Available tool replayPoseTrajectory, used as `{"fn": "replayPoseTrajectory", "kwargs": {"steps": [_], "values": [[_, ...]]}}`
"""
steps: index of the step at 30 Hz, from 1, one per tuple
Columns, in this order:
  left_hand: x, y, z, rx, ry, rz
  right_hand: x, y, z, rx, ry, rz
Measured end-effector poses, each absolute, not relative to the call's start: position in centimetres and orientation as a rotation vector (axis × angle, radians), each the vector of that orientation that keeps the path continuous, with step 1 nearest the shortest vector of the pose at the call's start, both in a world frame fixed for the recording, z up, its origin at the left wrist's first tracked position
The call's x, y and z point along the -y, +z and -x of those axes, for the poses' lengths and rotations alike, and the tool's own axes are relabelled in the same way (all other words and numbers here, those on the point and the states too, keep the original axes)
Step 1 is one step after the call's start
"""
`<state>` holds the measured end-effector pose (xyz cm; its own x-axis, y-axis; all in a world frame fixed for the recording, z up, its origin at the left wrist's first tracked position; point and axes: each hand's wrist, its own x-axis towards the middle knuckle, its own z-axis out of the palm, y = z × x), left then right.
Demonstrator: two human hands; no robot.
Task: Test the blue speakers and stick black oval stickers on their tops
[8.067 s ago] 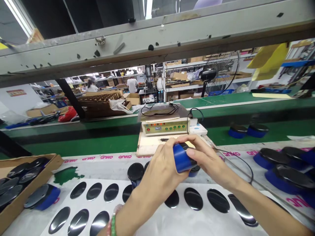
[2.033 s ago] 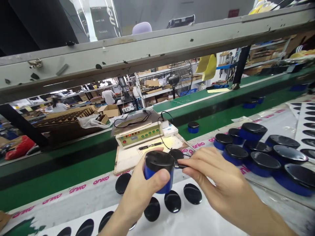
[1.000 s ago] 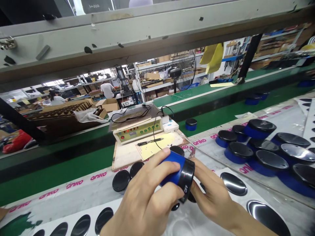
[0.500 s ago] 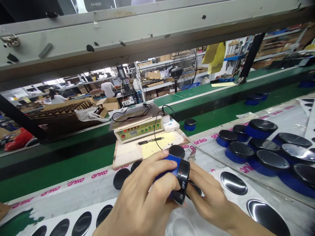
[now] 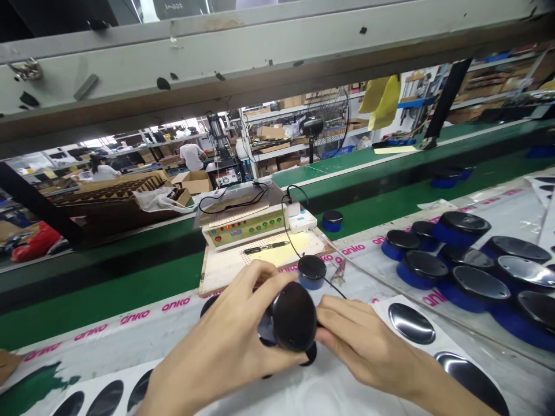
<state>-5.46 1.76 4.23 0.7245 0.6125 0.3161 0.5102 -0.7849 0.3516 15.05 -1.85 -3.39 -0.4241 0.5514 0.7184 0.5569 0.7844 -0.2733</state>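
My left hand (image 5: 229, 335) is wrapped around a round device (image 5: 295, 316), whose glossy black face is turned up toward me. Close against the device's right side, my right hand (image 5: 368, 346) has its fingers pinched together on a thin black cable (image 5: 335, 287). Just beyond the hands, another blue and black round device (image 5: 311, 271) rests on the plastic-covered table. Dark round pieces lie partly hidden behind and under my left hand.
Several blue and black devices (image 5: 474, 283) are grouped at the right. Sheets with black oval stickers (image 5: 411, 323) lie at both sides. A control box (image 5: 247, 226) and pen (image 5: 266, 248) sit on a board ahead. A green conveyor (image 5: 368, 211) runs behind, under an overhead beam (image 5: 260, 63).
The held device has been turned, so its black face shows instead of the ON/OFF side. My right hand has shifted slightly, and the cable now runs to its fingers.
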Motion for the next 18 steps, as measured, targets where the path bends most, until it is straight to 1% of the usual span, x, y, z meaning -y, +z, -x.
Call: {"fn": "replayPoseTrajectory", "kwargs": {"steps": [2, 4, 7, 11, 14, 16, 18], "values": [[-2.5, 4.2, 5.7, -0.949, 0.466, -2.663, 1.8, -3.5, -15.0, 2.194, -0.121, 0.884], [-3.4, 3.9, 5.9, -1.04, 0.504, -2.659, 1.7, -3.5, -15.4, 2.175, -0.26, 0.942], [-5.0, 2.4, 5.7, -1.17, 0.632, -2.637, 1.1, -3.0, -17.3, 1.948, -0.407, 1.016], [-6.7, -1.4, 4.0, -1.12, 0.442, -2.595, 0.1, -2.2, -21.1, 1.569, -0.637, 1.15], [-7.2, -3.5, 3.1, -1.134, 0.347, -2.594, -0.1, -1.8, -22.9, 1.449, -0.744, 1.206], [-7.5, -3.3, 3.3, -1.146, 0.289, -2.602, 0.1, -1.7, -23.4, 1.43, -0.757, 1.221], [-7.9, -1.8, 3.4, -1.162, 0.226, -2.623, 0.4, -1.5, -23.5, 1.409, -0.762, 1.248]]}}
